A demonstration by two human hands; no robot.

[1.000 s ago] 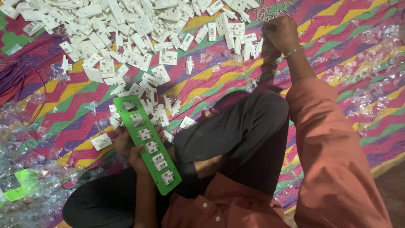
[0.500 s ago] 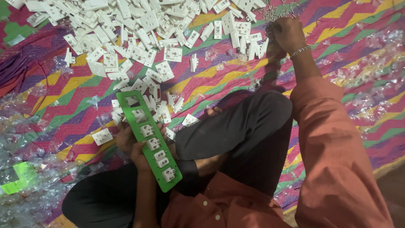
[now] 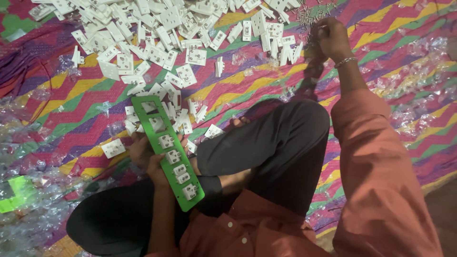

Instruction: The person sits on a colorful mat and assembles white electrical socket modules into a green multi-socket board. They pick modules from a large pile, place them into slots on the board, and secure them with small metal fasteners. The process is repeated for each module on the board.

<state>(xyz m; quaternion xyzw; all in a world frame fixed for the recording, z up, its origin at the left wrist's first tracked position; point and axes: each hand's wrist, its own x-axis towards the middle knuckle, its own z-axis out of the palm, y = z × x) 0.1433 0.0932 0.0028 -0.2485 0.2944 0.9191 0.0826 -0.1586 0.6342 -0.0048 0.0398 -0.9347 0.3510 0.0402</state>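
your left hand (image 3: 151, 159) grips the green frame (image 3: 167, 151) steady (sockets seated); your right hand (image 3: 332, 37) pinches screws (image 3: 312, 12) beyond it.

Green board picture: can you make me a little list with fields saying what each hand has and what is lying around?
left hand: holds the long green board from underneath, its grip closed on it
green board: tilted, with small white plastic parts sitting in its lower slots; top slots look empty
right hand: stretched out to a heap of small metal screws; whether its grip is closed on any is hidden
white plastic parts: a big pile spread on the mat
mat: zigzag stripes, many colours
clear wrappers: scattered at the left
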